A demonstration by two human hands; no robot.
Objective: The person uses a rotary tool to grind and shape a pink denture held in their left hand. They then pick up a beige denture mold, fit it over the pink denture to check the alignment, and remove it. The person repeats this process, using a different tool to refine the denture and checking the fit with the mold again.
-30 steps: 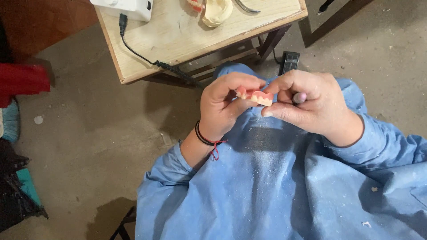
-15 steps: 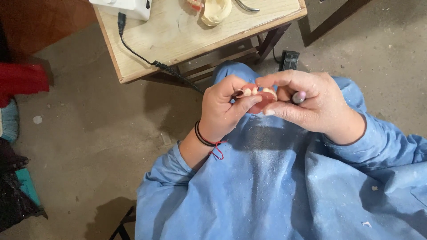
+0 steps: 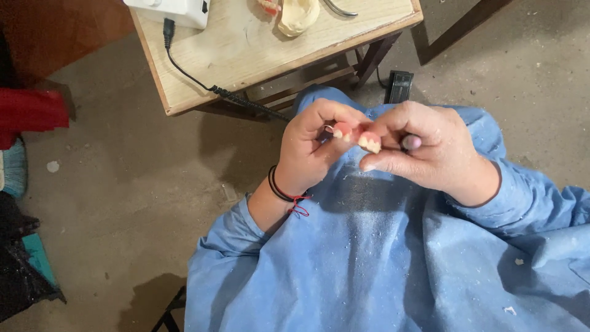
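Mid-work: left hand (image 3: 310, 147) and right hand (image 3: 424, 154) pinch a pink denture (image 3: 359, 136) between fingertips; plaster cast (image 3: 298, 15) lies untouched on the table (image 3: 246, 55) beyond them.

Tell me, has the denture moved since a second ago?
Barely. The denture, held between the left hand and right hand, sits in about the same spot below the table edge; it has only been turned slightly.

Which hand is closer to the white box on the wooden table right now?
Left. The left hand sits below and right of the white box, nearer the wooden table. The right hand is farther right. Both pinch the pink denture.
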